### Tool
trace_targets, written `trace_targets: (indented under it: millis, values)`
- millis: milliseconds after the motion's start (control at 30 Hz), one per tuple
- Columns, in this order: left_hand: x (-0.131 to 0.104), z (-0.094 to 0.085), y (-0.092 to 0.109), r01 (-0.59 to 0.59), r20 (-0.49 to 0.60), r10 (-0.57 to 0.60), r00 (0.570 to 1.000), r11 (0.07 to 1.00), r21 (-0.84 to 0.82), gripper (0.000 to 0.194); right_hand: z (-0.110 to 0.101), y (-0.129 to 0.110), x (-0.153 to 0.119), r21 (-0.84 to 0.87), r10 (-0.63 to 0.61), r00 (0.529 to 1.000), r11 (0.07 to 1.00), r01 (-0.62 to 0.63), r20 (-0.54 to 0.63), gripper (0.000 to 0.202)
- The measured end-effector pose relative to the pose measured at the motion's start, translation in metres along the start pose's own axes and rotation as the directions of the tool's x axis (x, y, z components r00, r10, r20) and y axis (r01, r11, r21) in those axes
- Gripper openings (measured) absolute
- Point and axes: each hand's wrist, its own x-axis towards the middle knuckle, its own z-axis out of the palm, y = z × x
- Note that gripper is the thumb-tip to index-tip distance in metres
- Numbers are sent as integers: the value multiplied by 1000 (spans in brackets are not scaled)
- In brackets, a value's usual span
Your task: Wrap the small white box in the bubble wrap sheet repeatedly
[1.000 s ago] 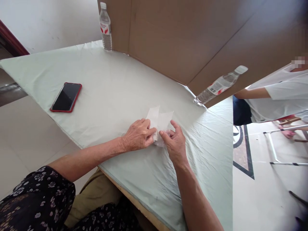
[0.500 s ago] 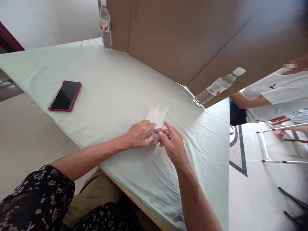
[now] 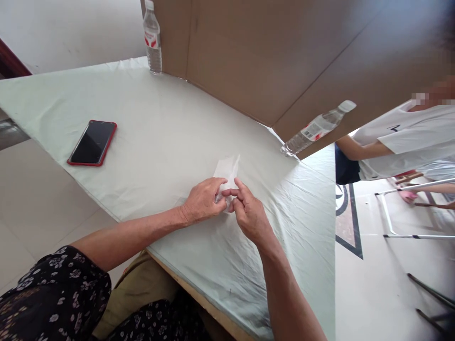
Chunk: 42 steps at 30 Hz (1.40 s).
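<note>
Near the table's front edge, a thin white paper-like sheet (image 3: 223, 167) stands out beyond my fingertips, its right side folded up. Crinkled clear plastic (image 3: 227, 206) shows between my two hands; whether it is joined to the white sheet I cannot tell. My left hand (image 3: 203, 201) rests low over the cloth, thumb and fingers closed on the plastic and the lower end of the sheet. From the right, my right hand (image 3: 250, 214) meets it, thumb and fingers pinching at the plastic, with the index finger raised along the sheet. My fingers hide most of the plastic.
A pale green cloth (image 3: 159, 128) covers the table. On the left lies a red-cased phone (image 3: 92, 143). Two water bottles, one upright (image 3: 152, 45) and one appearing slanted (image 3: 316, 129), stand against a brown cardboard panel (image 3: 241, 57). A person (image 3: 398, 137) sits beyond at right.
My right hand has shifted slightly left, closer to my left hand. The white sheet looks narrower, with its right side folded up more. The whole view has moved a little.
</note>
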Motion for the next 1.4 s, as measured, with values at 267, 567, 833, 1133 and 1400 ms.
trace_targets:
  millis: [267,567,833,1133,1400]
  values:
    - [0,-3,-3,-146,-29,156,987,967,209,25,6,14,3,307,114,932,952,-3,-345,31]
    - [0,0,-6,-135,-6,137,991,987,91,50,1,27,23,95,-21,930,994,59,-366,31]
    - [0,4,-9,-133,42,133,990,991,-1,63,9,34,25,-20,-53,954,999,50,-294,38]
    - [-1,3,-12,-183,52,182,982,983,23,42,5,36,37,-104,-64,979,994,45,-195,37]
    - [-2,4,-12,-201,32,200,979,979,27,34,-12,58,64,123,270,944,960,-250,-190,58]
